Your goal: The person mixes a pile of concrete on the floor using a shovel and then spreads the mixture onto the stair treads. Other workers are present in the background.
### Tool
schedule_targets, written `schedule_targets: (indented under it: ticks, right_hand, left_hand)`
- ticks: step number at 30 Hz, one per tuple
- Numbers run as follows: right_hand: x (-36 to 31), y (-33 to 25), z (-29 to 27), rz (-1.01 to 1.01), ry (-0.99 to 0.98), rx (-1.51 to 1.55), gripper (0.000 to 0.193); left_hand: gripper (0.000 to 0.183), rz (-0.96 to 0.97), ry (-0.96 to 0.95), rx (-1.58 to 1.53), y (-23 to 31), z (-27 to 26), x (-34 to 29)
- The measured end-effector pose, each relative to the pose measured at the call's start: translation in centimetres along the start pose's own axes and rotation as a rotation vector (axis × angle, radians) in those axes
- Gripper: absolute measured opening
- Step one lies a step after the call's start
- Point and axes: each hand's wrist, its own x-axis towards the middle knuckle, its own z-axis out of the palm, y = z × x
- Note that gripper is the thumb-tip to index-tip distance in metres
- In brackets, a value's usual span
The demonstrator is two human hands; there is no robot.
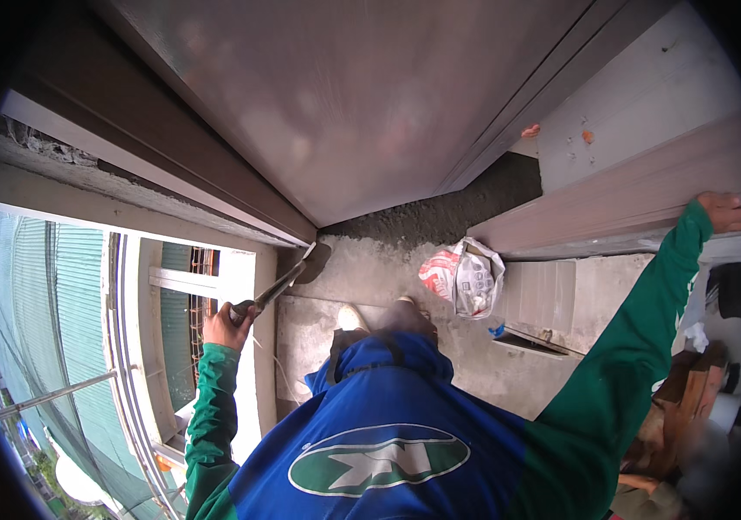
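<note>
My left hand (230, 326) is closed round the dark handle of a long, narrow tool (282, 284). The tool slants up and right, its pale tip close to the lower corner of a brown door frame (214, 186); its exact kind does not show. At the far right, my right hand (725, 213) grips the edge of a long brown panel (621, 191), fingers bent over it. A large, smooth brown door (336, 95) stands ahead of me, above a dark strip of rough mortar (440, 208).
A white and red plastic sack (467, 277) lies on the concrete floor (370, 269) right of my feet. Beside it are a grey flat panel (539, 290) and a narrow opening (530, 344). A window frame and green netting (50, 321) are left; wooden pieces (686, 407) lie right.
</note>
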Motion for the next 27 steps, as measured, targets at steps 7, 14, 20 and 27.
schedule_targets:
  ticks: [7, 14, 20, 27]
  right_hand:
    - [0.2, 1.0, 0.5, -0.026, 0.029, -0.015, 0.057]
    - [0.1, 0.4, 0.2, -0.016, -0.015, -0.070, 0.057]
    - [0.1, 1.0, 0.1, -0.007, -0.023, -0.021, 0.057]
    - [-0.1, 1.3, 0.3, -0.020, -0.010, -0.041, 0.056]
  left_hand:
    - [0.054, -0.106, -0.102, -0.040, 1.2, -0.3, 0.0]
    - [0.051, -0.091, -0.133, -0.031, 2.6, -0.7, 0.2]
    - [0.049, 0.049, -0.051, -0.035, 3.2, 0.0, 1.0]
    - [0.048, 0.005, -0.100, 0.016, 3.9, 0.0, 1.3]
